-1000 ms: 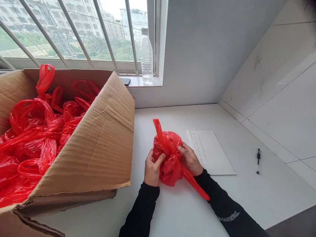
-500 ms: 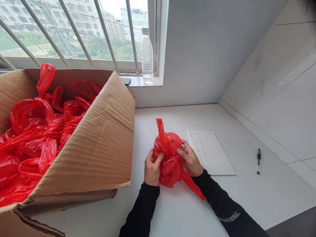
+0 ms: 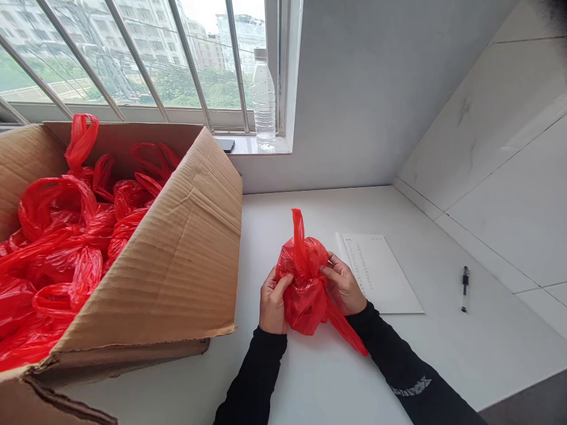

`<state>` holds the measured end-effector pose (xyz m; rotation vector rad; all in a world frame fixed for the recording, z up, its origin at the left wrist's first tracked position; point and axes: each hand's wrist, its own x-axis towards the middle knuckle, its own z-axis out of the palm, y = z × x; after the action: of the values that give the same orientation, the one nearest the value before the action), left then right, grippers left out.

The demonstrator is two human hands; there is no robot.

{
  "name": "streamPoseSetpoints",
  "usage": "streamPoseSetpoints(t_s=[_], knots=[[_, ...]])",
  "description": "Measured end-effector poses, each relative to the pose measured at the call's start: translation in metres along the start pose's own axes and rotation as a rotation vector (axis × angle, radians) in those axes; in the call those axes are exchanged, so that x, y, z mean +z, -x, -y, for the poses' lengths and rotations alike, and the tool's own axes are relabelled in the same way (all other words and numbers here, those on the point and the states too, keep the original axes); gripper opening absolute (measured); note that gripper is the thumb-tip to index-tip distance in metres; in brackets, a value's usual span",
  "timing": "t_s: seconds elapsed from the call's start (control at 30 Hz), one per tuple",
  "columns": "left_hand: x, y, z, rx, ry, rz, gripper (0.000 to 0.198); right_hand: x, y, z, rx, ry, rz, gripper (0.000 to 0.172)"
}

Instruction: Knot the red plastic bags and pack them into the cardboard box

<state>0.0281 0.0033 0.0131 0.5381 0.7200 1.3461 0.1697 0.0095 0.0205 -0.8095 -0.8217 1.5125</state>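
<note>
A knotted red plastic bag (image 3: pixel 305 307) is held between my two hands just over the white table (image 3: pixel 336 378). One of its handle loops sticks up and another trails down to the right. My left hand (image 3: pixel 273 301) grips the bag's left side, with the thumb on the front. On the right side, my right hand (image 3: pixel 345 284) pinches the bag close to the knot, its fingers partly behind the plastic. What the bag contains is hidden by the crumpled red plastic.
A cardboard box (image 3: pixel 177 254) full of red plastic bags (image 3: pixel 84 236) stands at the left. A notebook (image 3: pixel 385 271) and a pen (image 3: pixel 464 289) lie to the right. On the windowsill are a clear bottle (image 3: pixel 264 100) and a phone (image 3: pixel 227 145).
The upright handle loop has swung slightly to the right and the bag has turned a little in my hands. Both hands keep their hold.
</note>
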Motion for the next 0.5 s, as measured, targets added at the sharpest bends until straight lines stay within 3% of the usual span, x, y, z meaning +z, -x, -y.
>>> streamPoseSetpoints(t_s=[0.1, 0.3, 0.5], knots=[[0.0021, 0.0016, -0.0026, 0.007, 0.015, 0.016, 0.034, -0.0025, -0.0016, -0.0012, -0.005, -0.024, -0.046, 0.026], [-0.0003, 0.0010, -0.0028, -0.050, -0.006, 0.020, 0.065, -0.0072, -0.0041, -0.0005, -0.026, -0.111, -0.095, 0.023], [-0.0050, -0.0017, 0.0013, -0.024, -0.046, 0.014, 0.069, -0.0072, -0.0033, 0.0007, -0.019, -0.134, -0.075, 0.023]])
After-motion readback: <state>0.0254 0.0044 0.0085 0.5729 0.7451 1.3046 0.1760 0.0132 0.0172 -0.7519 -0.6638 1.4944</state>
